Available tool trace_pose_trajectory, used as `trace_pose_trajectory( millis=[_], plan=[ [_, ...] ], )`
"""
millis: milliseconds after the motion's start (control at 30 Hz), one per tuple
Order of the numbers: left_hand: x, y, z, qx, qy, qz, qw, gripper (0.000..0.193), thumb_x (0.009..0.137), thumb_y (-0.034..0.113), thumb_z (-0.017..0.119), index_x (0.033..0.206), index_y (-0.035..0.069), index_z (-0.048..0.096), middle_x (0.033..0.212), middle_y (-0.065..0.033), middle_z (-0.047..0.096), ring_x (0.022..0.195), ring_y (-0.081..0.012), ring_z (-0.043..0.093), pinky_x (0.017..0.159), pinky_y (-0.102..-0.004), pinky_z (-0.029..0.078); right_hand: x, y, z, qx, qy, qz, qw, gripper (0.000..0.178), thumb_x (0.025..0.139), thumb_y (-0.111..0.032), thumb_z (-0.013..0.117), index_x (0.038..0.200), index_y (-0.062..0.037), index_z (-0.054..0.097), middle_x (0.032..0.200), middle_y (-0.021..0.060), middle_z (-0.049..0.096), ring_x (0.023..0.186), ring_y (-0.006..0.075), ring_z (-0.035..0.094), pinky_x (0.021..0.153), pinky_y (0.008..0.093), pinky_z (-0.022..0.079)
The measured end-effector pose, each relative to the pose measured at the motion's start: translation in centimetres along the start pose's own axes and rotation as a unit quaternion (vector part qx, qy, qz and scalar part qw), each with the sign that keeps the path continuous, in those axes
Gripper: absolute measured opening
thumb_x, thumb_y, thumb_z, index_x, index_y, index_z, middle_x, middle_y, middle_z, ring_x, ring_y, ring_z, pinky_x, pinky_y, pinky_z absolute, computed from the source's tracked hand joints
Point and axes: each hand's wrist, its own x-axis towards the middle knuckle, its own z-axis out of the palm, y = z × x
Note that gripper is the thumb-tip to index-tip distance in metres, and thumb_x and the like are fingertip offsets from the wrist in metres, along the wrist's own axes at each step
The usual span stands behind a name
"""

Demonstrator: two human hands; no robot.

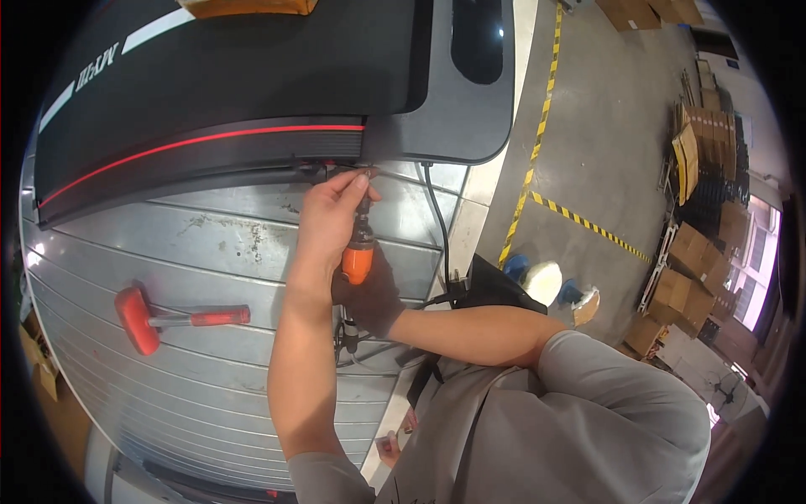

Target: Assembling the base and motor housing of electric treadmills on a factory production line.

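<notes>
An orange-and-black power screwdriver (358, 262) points away from me toward the side edge of a black treadmill (252, 92). My right hand (374, 294), in a dark glove, is wrapped round its body. My bare left hand (332, 210) is closed in front of it, thumb and fingers pinched at the driver's tip, close under the treadmill's red-striped side rail (252, 134). Whatever sits between those fingertips is too small and covered to make out. A red-headed mallet (138, 321) with a red grip lies to the left, apart from both hands.
The treadmill rests on a slatted metal work surface (218, 235). A black power cord (438, 206) runs from it down to a plug (456, 284). An orange-brown object (248, 7) lies on its deck. Yellow-and-black tape (537, 143) marks the floor; cardboard boxes (684, 281) stand at right.
</notes>
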Motion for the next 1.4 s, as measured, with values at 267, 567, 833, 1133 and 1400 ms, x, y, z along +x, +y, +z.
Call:
trace_pose_trajectory(
  millis=[267,567,833,1133,1400],
  plan=[
    [0.2,0.0,0.1,-0.032,-0.029,0.001,0.999,0.024,0.103,0.017,0.063,0.113,-0.001,0.075,0.088,-0.0006,0.072,0.077,-0.0048,0.057,0.072,-0.0228,0.046,0.5,1.4,0.5,0.032,0.034,-0.001,0.999,0.047,0.086,-0.021,0.076,0.123,-0.0072,0.051,0.107,0.0065,0.065,0.097,0.0176,0.062,0.085,0.0357,0.052],
    [0.3,-0.4,0.1,-0.032,-0.003,-0.023,0.999,0.023,0.102,0.015,0.064,0.114,-0.001,0.075,0.088,-0.0010,0.072,0.077,-0.0053,0.057,0.071,-0.0218,0.046,0.6,1.3,0.4,-0.009,0.025,0.023,0.999,0.045,0.087,-0.020,0.075,0.123,-0.0072,0.051,0.107,0.0064,0.065,0.097,0.0162,0.061,0.084,0.0357,0.052],
    [0.3,-0.3,0.3,-0.012,0.009,-0.012,1.000,0.023,0.102,0.016,0.065,0.110,-0.002,0.077,0.088,-0.0017,0.073,0.078,-0.0062,0.058,0.073,-0.0231,0.046,0.7,0.9,0.5,0.032,0.017,0.002,0.999,0.040,0.088,-0.012,0.069,0.123,-0.0066,0.050,0.107,0.0077,0.065,0.097,0.0188,0.062,0.086,0.0365,0.052],
    [-1.1,1.9,2.1,0.276,0.114,0.036,0.954,0.025,0.097,0.022,0.071,0.104,0.000,0.078,0.087,-0.0106,0.077,0.079,-0.0188,0.067,0.074,-0.0317,0.051,1.0,1.3,1.0,0.154,-0.036,-0.051,0.986,0.041,0.093,-0.019,0.070,0.128,-0.0071,0.051,0.116,0.0097,0.063,0.106,0.0235,0.061,0.092,0.0380,0.050],
    [-1.9,2.9,3.8,0.577,0.188,0.159,0.779,0.020,0.088,0.024,0.075,0.096,0.007,0.079,0.092,-0.0156,0.076,0.087,-0.0364,0.072,0.079,-0.0456,0.056,2.6,4.0,2.3,-0.048,-0.160,-0.090,0.982,0.038,0.104,-0.027,0.059,0.137,-0.0099,0.051,0.128,0.0045,0.056,0.121,0.0198,0.052,0.106,0.0349,0.043]
  ],
)
